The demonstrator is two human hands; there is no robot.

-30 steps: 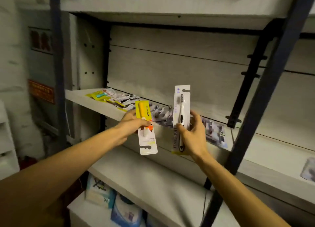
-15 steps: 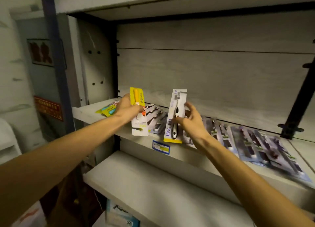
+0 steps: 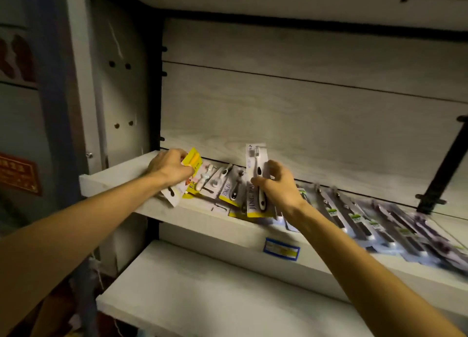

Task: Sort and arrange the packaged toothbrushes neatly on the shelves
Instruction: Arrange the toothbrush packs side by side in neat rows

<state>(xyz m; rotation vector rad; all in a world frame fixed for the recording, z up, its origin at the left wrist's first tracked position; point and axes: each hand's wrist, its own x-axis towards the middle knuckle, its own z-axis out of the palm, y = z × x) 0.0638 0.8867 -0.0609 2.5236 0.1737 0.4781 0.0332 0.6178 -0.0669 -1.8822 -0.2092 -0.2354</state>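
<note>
Since a moment ago both hands have dropped to the pale wooden shelf [image 3: 119, 177]: the left hand [image 3: 168, 165] grasps the yellow carded toothbrush pack [image 3: 193, 160] at 9 o'clock of the row, the right hand [image 3: 277, 184] pinches the white JING PAI toothbrush pack [image 3: 255, 164], so placing looks imminent.

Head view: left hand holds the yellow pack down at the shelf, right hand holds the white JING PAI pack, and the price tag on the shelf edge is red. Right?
Not quite. The price tag on the shelf edge is blue with a yellow patch, not red, as the head view shows. The rest stands: the left hand holds the yellow pack down at the shelf, and the right hand holds the white JING PAI pack.
</note>
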